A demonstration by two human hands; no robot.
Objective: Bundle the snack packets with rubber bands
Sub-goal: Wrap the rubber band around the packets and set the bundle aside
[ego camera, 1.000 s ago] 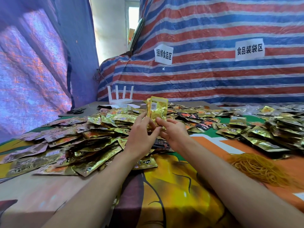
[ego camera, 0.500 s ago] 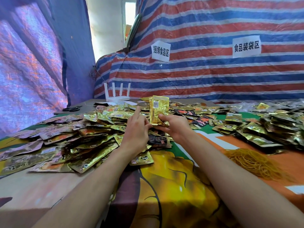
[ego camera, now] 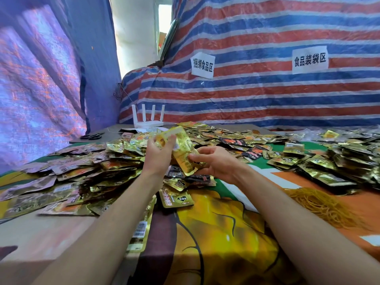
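Held clear of the bench (ego camera: pixel 51 239), well left of the heap of rubber bands (ego camera: pixel 320 204) and farther back: a thin stack of gold packets (ego camera: pixel 183 155), tilted, top leaning left. Gripped at the upper end by the left hand (ego camera: pixel 158 155), fingers curled over the top edge; pinched at the lower corner by the right hand (ego camera: pixel 218 163), thumb and fingers clamped on the foil. No band seen on the stack or on either hand, though too blurred around the left fingers to tell for sure. Judged as squaring up before banding. To do it well: tap the edges level, clamp across the middle with the left hand to stop the slippery foil fanning out, and only then free the right. Reach right and nearer for a single band, teasing it out of the tangle before stretching. Stretch wide, slide over one end to the middle, double over if slack. As for containers: none plainly in view. Loose packets (ego camera: pixel 82 177) in a wide drift left of the rubber bands; a second heap (ego camera: pixel 339 161) just behind them. Farther back, some clear plastic (ego camera: pixel 308 132), too blurred to call bags.
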